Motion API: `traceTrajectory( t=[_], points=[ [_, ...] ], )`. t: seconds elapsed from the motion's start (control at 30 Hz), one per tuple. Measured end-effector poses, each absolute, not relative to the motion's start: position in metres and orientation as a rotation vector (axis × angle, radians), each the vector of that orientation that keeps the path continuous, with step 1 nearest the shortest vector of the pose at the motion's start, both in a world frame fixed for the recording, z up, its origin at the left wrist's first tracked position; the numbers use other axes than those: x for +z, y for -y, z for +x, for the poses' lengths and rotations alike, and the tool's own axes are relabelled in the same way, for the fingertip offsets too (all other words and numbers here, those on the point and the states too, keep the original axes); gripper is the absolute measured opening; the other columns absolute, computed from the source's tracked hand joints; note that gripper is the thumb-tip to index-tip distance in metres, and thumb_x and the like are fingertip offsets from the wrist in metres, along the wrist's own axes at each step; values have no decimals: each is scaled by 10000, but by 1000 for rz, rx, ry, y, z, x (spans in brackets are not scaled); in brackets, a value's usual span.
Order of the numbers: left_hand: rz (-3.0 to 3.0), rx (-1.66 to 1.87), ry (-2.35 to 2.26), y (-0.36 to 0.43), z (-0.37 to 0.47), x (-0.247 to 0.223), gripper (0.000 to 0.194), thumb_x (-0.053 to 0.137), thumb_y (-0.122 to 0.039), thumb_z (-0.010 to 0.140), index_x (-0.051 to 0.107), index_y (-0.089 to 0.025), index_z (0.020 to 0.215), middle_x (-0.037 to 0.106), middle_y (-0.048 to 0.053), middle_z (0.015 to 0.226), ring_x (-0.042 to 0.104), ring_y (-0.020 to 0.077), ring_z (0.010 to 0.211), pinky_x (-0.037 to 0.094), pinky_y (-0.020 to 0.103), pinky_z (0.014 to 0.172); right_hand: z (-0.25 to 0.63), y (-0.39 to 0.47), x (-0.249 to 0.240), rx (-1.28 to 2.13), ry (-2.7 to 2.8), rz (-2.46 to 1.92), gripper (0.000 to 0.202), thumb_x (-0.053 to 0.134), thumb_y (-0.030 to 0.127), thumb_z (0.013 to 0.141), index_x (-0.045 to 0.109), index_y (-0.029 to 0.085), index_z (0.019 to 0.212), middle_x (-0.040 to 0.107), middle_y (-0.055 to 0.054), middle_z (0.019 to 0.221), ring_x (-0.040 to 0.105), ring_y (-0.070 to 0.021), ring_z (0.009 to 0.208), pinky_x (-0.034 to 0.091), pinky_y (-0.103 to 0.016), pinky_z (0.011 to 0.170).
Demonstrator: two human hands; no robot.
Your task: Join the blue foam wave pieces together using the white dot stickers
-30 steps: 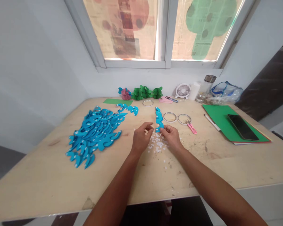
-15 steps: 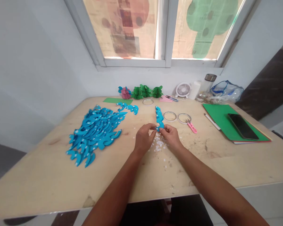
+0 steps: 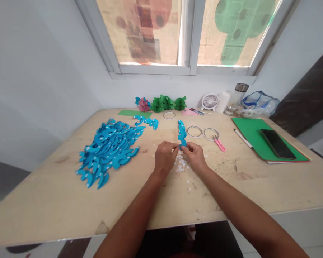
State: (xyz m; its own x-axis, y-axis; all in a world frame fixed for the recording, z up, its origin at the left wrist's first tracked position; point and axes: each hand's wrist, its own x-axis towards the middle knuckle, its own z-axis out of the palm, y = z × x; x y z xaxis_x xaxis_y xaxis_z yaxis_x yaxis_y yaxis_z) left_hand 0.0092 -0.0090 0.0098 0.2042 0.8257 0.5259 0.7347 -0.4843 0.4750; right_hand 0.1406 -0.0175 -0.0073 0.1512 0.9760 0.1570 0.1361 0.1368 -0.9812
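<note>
A wavy blue paper strip (image 3: 182, 133) points away from me at the middle of the table. Its near end is pinched by my left hand (image 3: 165, 157) on one side and my right hand (image 3: 195, 156) on the other, fingertips close together. Small white paper bits (image 3: 181, 164) lie scattered between and below my hands. To the left is a heap of similar blue paper pieces (image 3: 110, 143) with white patches on them. A few more blue cutouts (image 3: 148, 122) rest behind the heap.
Tape rolls (image 3: 194, 132) and pink-handled thread snips (image 3: 219, 144) lie right of the strip. Farther right, a phone (image 3: 277, 143) sits on green paper (image 3: 247, 125) beside a white pen (image 3: 242, 138). Green paper ornaments (image 3: 165, 103), a small fan (image 3: 210, 101) and a bottle (image 3: 237, 96) line the wall.
Both hands keep their pinch at the near end of the blue strip, with only slight finger movement. The camera view has shifted a little.
</note>
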Motion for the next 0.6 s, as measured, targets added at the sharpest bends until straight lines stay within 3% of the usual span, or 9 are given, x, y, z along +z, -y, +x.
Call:
traceTrajectory(
  t=[0.6],
  points=[
    [2052,1173,-1456,3,6,7,152,522,-220,766,671,-190,765,697,44,805,623,182,775,466,304,751,141,16,-8,1009,1166,-1233,261,618,403,656,543,168,569,449,48,493,351,-82,452,250,-226,446]
  ],
)
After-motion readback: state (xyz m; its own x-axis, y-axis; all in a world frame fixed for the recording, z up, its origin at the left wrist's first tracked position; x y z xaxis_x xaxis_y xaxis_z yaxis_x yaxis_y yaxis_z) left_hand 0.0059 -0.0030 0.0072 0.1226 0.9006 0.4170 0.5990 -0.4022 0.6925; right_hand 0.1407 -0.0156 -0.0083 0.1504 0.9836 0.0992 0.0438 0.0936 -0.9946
